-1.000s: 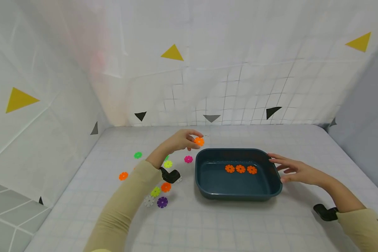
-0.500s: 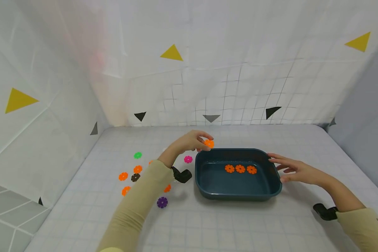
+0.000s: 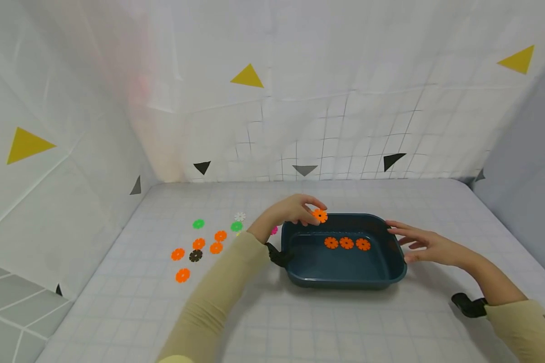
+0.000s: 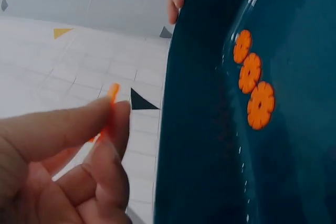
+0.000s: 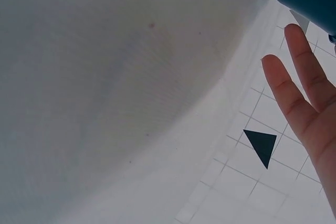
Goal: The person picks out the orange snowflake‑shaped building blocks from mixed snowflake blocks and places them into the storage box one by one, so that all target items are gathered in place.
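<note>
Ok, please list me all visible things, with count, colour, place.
tray: one, teal, on table
inner discs: three, orange, in tray
held disc: one, orange, near tray's far side
loose discs: five visible, orange, table's left
green discs: two, green, same area
dark disc: one, blackish, same area
white disc: one, white, same area
pink disc: one, pink, left of tray
yellow piece: one, yellow, left, mostly hidden
table: one, whitish, under tray
yellow triangles: three, yellow, walls
dark triangles: several, grey/black, walls
sleeves: two, beige, foreground
wrist devices: two, black, by sleeves
left hand: one, fingers pinching held disc
right hand: one, fingers at tray's right
</note>
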